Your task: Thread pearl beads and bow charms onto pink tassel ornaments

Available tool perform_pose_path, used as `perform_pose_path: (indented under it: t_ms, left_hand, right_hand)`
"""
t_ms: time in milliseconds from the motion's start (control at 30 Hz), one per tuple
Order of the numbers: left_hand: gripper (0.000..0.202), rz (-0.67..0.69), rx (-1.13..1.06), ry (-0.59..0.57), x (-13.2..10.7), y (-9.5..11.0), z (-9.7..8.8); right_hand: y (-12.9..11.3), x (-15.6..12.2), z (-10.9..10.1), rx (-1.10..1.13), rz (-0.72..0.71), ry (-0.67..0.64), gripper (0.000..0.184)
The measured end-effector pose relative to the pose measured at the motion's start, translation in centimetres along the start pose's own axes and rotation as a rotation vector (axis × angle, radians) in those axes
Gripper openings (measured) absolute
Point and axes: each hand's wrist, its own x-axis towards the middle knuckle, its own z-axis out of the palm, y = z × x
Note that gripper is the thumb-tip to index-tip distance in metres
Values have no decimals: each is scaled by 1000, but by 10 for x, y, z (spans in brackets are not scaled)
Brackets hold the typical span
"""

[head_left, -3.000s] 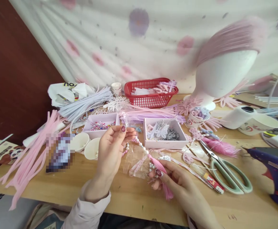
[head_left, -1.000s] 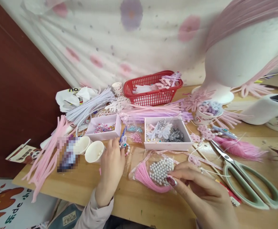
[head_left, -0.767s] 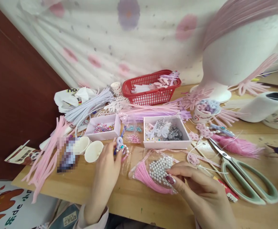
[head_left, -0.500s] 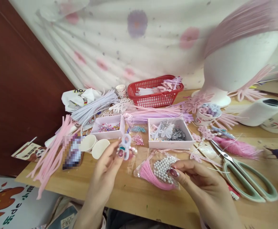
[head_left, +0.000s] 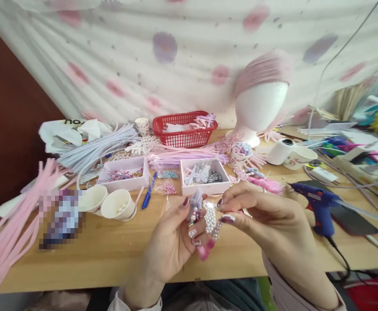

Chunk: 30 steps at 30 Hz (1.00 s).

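My left hand is closed on a lavender fuzzy flower ornament with beads on it, held upright between thumb and fingers. Close beside it on the right, my right hand makes a pinch with thumb and forefinger. Whatever is in that pinch is too small to make out. A short row of pearl beads shows below its fingertips; I cannot tell what it is attached to. Behind the hands lies a bag of white pearls, partly hidden. Something pink shows under the left fingers.
White boxes of beads and charms stand ahead, with a blue pen and paper cups at left. Behind are a red basket and a foam head. A blue glue gun lies right, its cord trailing.
The view has swung right and drawn back, bringing the glue gun fully into sight. My hands have come close together, and the ornament in the left hand is turned differently.
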Motion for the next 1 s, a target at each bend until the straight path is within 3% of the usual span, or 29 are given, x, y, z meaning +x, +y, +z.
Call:
perform_pose_path:
  t_ms: [100,267,400,833,1000]
  left_hand:
    - [12,-29,-18,-34,-1,-9,1]
    - [28,11,135,83,-4,-19,-2]
    - [37,48,217,101,-5,-21,-3]
    - [31,115,686,124,1,-16,-18]
    - [31,218,920,250,5,-20,-20]
  right_hand:
    - [-4,2,-3,-48,-38,-1,21]
    - [2,0,1,-87,-22,-5,21]
    - [14,-4,5,-97,43,8,15]
    - [40,-2,2,-42,233,15,10]
    - [50,-4,10,-26,278,80,10]
